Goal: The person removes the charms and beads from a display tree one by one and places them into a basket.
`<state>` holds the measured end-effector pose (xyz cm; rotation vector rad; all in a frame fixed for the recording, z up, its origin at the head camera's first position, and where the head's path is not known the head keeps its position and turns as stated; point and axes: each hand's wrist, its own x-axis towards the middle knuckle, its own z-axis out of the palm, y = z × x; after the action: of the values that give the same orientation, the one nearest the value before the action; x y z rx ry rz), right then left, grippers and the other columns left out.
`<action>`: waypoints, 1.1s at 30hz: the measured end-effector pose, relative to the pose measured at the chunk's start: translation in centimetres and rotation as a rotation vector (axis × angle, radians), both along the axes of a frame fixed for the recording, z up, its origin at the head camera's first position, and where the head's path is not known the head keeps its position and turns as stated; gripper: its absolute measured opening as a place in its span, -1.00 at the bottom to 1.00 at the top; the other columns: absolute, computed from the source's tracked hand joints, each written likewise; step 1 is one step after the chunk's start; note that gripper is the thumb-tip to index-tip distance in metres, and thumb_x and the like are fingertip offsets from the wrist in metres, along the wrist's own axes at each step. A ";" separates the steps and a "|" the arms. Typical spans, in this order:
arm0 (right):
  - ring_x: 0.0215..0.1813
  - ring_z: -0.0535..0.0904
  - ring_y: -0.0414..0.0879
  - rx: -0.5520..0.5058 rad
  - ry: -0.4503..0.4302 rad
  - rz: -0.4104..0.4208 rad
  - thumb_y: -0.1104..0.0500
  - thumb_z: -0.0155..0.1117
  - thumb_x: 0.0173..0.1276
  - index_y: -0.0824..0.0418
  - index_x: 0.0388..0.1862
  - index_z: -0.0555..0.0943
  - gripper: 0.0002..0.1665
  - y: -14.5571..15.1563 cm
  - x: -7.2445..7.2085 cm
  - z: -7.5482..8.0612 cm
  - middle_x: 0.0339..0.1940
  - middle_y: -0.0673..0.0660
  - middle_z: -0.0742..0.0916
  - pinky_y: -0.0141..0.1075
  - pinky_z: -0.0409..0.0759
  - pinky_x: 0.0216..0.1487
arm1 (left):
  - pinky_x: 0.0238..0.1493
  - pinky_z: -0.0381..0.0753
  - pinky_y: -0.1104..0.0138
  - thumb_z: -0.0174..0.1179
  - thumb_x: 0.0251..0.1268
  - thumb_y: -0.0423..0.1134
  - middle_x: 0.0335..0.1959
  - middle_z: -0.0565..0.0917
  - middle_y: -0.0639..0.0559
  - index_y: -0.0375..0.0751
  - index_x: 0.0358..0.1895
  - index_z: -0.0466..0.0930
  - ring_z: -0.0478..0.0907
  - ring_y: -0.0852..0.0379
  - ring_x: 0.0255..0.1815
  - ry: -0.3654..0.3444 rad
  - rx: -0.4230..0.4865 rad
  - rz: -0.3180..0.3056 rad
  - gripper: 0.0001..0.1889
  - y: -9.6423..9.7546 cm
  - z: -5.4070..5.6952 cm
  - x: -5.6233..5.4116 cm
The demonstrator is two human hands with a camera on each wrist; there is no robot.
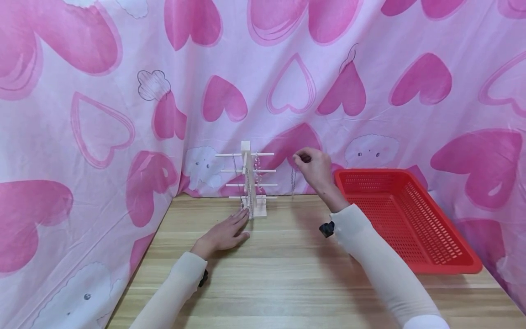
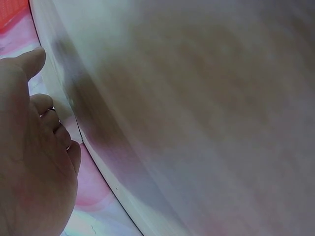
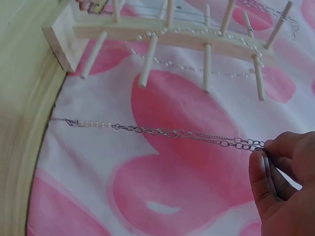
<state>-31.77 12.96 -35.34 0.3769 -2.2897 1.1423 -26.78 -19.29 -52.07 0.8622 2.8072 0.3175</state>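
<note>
My right hand (image 1: 315,170) is raised to the right of a pale wooden rack with pegs (image 1: 245,146). Thumb and fingers pinch one end of a silver chain necklace (image 3: 162,132), which hangs down in two strands with a short beaded part low on it. Beside the foot of the rack, my left hand (image 1: 223,234) lies with its fingers stretched toward the base; whether they touch it I cannot tell. A pearl necklace (image 1: 257,169) drapes from the right upper pegs, and silver chains (image 1: 235,162) hang at the left and front.
A red plastic basket (image 1: 445,219) with perforated walls stands on the right of the wooden table (image 1: 263,283). Behind the rack and at the sides hangs a pink cloth (image 1: 283,64) printed with hearts.
</note>
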 end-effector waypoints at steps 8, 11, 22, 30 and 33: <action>-0.20 0.79 0.10 0.045 0.008 -0.004 0.22 0.38 0.51 0.31 -0.10 0.83 -0.82 2.4 0.6 1.3 -0.23 0.25 0.86 -0.01 0.83 -0.04 | 0.79 0.04 -0.03 -0.07 0.72 0.14 0.80 -0.08 -0.11 -0.23 0.75 -0.06 -0.10 -0.15 0.81 0.003 0.006 -0.013 -0.20 0.0 -0.3 0.2; -0.21 0.79 0.11 0.060 0.034 -0.013 0.23 0.39 0.50 0.32 -0.11 0.84 -0.82 3.2 0.7 1.8 -0.24 0.26 0.87 -0.01 0.82 -0.05 | 0.79 0.02 -0.01 -0.09 0.73 0.16 0.80 -0.10 -0.09 -0.21 0.75 -0.08 -0.12 -0.13 0.82 -0.001 -0.007 -0.012 -0.20 0.0 -0.4 0.1; -0.23 0.80 0.11 0.118 0.123 -0.099 0.26 0.40 0.47 0.30 -0.14 0.85 -0.84 6.8 0.7 3.6 -0.26 0.28 0.87 -0.49 0.61 -0.17 | 0.79 0.02 -0.01 -0.11 0.74 0.15 0.80 -0.10 -0.11 -0.23 0.74 -0.07 -0.12 -0.13 0.82 0.009 -0.014 -0.017 -0.21 0.0 -0.3 -0.1; -0.24 0.74 -0.06 0.091 0.099 -0.178 0.21 0.35 0.51 0.31 -0.10 0.85 -0.78 9.8 1.0 4.9 -0.20 0.33 0.87 -0.79 0.36 -0.23 | 0.80 0.01 -0.03 -0.19 0.79 0.06 0.80 -0.06 -0.13 -0.26 0.74 -0.02 -0.09 -0.15 0.82 0.033 -0.005 -0.031 -0.30 -0.2 -0.5 -0.4; -0.33 0.60 -0.44 0.076 0.112 -0.196 0.22 0.37 0.49 0.33 -0.11 0.85 -0.79 10.9 1.1 5.3 -0.21 0.35 0.86 -0.80 0.36 -0.25 | 0.80 0.00 -0.02 -0.22 0.80 0.03 0.80 -0.07 -0.12 -0.25 0.74 -0.04 -0.10 -0.13 0.82 0.032 -0.011 -0.038 -0.32 -0.1 -0.4 -0.4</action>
<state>-30.70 23.86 -30.08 0.2327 -2.2210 0.9170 -27.21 -19.42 -52.51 0.9248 2.8152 0.2852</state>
